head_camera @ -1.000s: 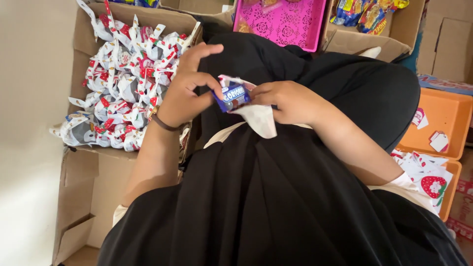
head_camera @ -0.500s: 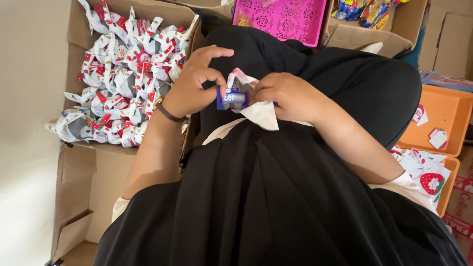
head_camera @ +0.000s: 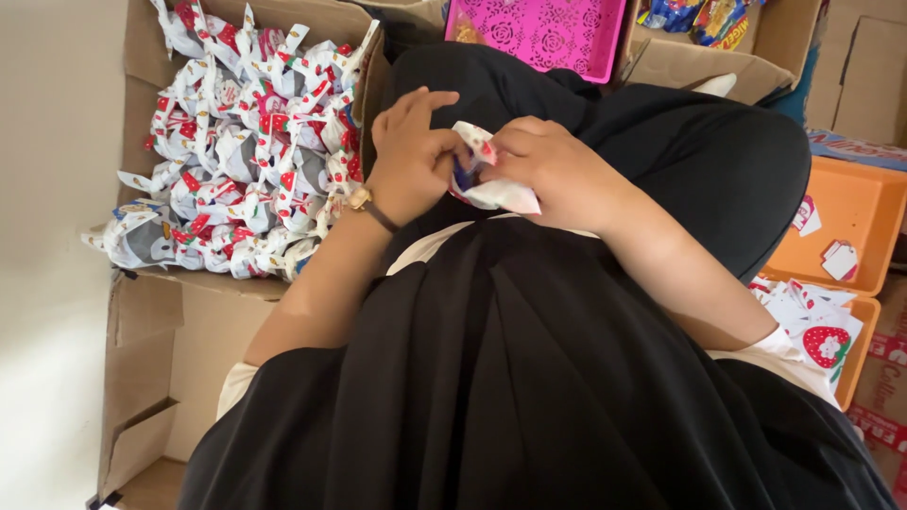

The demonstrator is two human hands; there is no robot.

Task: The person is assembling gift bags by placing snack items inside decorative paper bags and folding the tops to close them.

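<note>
Both hands are meeting over the lap, pinching one wrapper between them. The left hand is gripping its near edge with thumb and fingertips; the right hand is closing over its far side, wrapper partly hidden underneath.

Lighting bright, even, diffuse; shadows soft. No glare. Slight motion blur at the grip. Black cloth below it lacks detail.
</note>
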